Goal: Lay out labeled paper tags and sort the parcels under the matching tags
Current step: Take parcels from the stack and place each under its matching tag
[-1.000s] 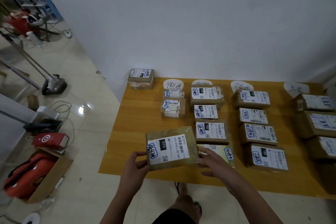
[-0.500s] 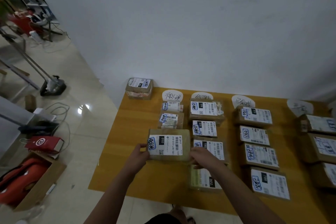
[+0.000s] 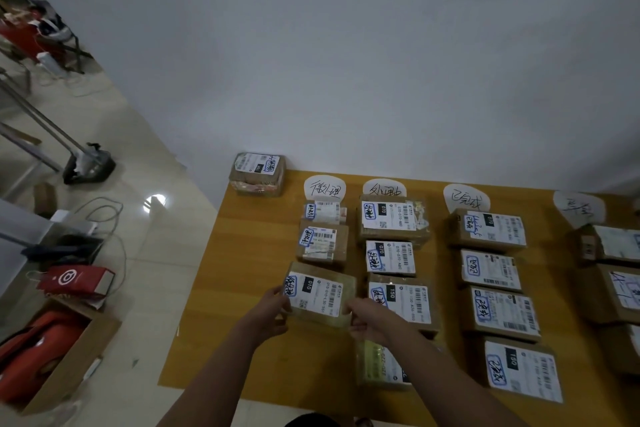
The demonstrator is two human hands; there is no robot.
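Observation:
A flat brown parcel (image 3: 320,293) with a white "010" label lies third in the leftmost column on the wooden table (image 3: 249,253), below two smaller parcels (image 3: 323,241). My left hand (image 3: 273,310) grips its left edge and my right hand (image 3: 369,317) grips its right edge. At the head of each column lies a white handwritten paper tag: the first tag (image 3: 325,188), the second (image 3: 384,188), the third (image 3: 465,198) and the fourth (image 3: 578,207). Labeled parcels fill the columns under them.
One parcel (image 3: 258,173) sits alone at the table's far left corner against the white wall. A greenish parcel (image 3: 379,366) lies near the front edge under my right forearm. On the floor to the left are a cardboard box with red bags (image 3: 45,354), cables and a stand.
Both hands carried the "010" parcel forward from near the front edge and set it down in the leftmost column, below the two smaller parcels.

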